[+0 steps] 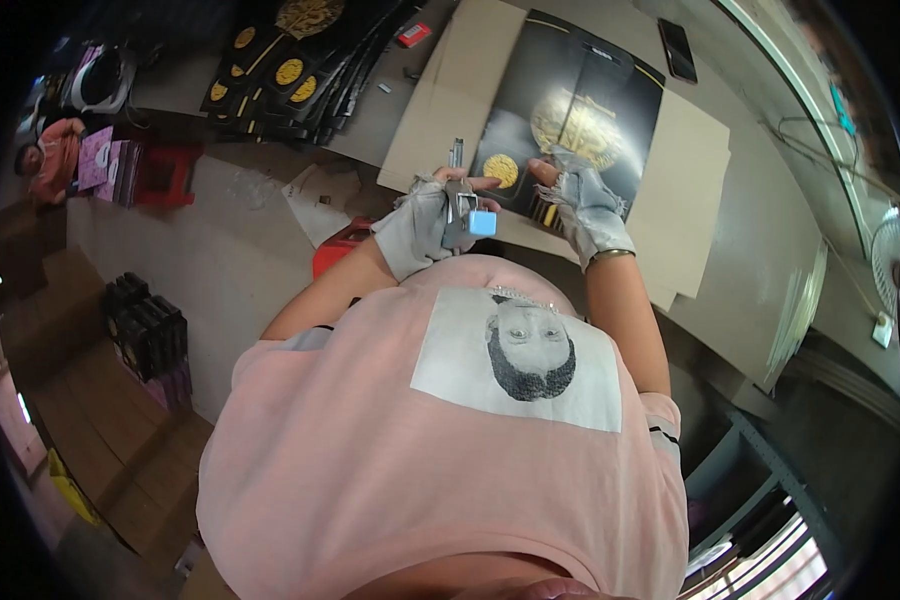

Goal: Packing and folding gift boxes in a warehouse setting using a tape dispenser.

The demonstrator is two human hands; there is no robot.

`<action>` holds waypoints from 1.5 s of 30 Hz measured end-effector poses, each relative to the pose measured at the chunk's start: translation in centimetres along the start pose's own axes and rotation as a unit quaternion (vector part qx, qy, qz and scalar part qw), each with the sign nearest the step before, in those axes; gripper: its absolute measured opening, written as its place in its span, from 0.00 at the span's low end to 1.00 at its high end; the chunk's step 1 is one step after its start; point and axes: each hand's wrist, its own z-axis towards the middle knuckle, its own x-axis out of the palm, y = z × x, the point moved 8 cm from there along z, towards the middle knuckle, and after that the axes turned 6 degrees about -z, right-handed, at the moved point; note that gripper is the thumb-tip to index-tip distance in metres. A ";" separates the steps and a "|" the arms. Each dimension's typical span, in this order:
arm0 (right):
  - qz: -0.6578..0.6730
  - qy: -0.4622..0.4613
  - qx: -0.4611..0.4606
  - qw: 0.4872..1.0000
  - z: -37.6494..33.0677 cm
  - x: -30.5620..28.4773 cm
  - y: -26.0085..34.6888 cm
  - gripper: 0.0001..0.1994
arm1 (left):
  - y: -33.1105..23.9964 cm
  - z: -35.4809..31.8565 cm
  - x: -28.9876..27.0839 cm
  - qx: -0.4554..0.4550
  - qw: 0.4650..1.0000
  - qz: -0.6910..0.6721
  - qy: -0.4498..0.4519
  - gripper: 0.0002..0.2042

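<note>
A dark printed cardboard sheet (615, 90) with gold round designs lies before me on bare grey-brown board. My left hand (425, 215), in a grey glove with bare fingertips, is closed around a metal hand tool (457, 205) with a light-blue block at its near end. I cannot make out the tool's exact kind. The left fingers reach the sheet's near left corner, by a small gold disc. My right hand (585, 200), gloved likewise, rests on the sheet's near right part, thumb apart and pointing left. Its other fingers are partly hidden by frayed glove cloth.
Stacked black-and-gold printed sheets (290, 75) lie at the far left. A phone (677, 50) is at the back right, near a small red box (413, 36). Plain boards (690, 190) spread under the sheet. A red stool (340, 248) stands below the table edge. Another person (55, 160) is far left.
</note>
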 end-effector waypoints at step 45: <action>0.452 0.105 0.004 0.886 9.2 7.5 4.7 0.13 | -5.2 -1.3 -1.1 -0.002 0.998 -0.047 0.047 0.30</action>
